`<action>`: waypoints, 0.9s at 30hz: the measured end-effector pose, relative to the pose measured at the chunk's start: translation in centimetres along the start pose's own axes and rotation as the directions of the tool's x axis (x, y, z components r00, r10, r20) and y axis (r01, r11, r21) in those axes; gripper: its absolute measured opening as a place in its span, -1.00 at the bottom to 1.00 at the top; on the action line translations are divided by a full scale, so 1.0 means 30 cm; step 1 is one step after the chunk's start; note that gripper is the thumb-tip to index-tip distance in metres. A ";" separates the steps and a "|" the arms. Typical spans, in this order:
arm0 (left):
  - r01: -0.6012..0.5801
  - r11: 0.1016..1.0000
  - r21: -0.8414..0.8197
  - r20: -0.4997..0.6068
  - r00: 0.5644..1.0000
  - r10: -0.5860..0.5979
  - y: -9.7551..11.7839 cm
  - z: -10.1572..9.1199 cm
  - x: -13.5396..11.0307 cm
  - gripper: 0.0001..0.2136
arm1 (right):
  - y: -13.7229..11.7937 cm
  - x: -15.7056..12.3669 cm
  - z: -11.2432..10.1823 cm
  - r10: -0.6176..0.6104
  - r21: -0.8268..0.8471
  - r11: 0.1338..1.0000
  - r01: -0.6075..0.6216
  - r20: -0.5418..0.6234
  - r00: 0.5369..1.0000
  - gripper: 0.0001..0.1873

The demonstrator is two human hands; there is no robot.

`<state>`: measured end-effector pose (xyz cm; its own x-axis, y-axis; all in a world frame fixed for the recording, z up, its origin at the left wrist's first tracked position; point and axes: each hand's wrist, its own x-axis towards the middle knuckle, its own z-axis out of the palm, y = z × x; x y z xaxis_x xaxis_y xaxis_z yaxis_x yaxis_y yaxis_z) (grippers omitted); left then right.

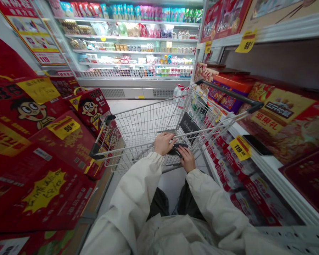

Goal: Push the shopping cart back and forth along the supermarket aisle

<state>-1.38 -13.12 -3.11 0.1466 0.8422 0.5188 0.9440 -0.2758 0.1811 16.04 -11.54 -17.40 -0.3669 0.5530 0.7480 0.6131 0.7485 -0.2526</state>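
My left hand (163, 142) and my right hand (187, 158) meet at the near rim of a wire shopping cart (138, 124). Both are closed on a small dark object (177, 149) held between them; I cannot make out what it is. The cart stands slightly turned in the aisle, with its black handle bar (228, 92) towards the right shelf. Its basket is mostly bare wire, and a few bottles (181, 95) stand at the far end by a black panel (189, 124). Cream jacket sleeves cover both my arms.
Red gift boxes with a cartoon face and yellow price tags (63, 127) are stacked close on the left. Shelves of red boxed goods (281, 109) run along the right, with a flat black item (257, 144) on the shelf edge. A chilled display case (133, 46) closes the aisle ahead.
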 end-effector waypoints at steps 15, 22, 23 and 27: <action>0.025 1.000 0.015 0.081 0.996 -0.026 -0.020 -0.003 0.028 -0.72 | 0.032 0.018 -0.011 0.000 -0.050 0.999 0.004 0.082 0.997 -0.36; -0.074 0.997 0.005 0.108 0.992 0.073 -0.038 -0.031 0.014 -0.67 | 0.022 0.010 -0.010 -0.044 -0.027 0.999 0.045 0.042 0.998 -0.40; -0.089 0.996 0.018 0.092 0.992 0.087 -0.048 -0.042 -0.001 -0.66 | 0.022 0.009 -0.019 -0.053 -0.024 0.998 0.053 0.018 0.998 -0.41; 0.154 0.981 0.121 -0.054 0.987 -0.149 -0.118 -0.080 -0.102 -0.59 | 0.027 0.033 -0.054 -0.028 -0.068 0.997 0.023 -0.072 0.997 -0.47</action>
<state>-5.89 -15.83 -3.33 -0.0117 0.8475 0.5306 0.9840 -0.0846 0.1569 17.29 -10.97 -15.86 -0.3328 0.5041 0.7969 0.6506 0.7345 -0.1929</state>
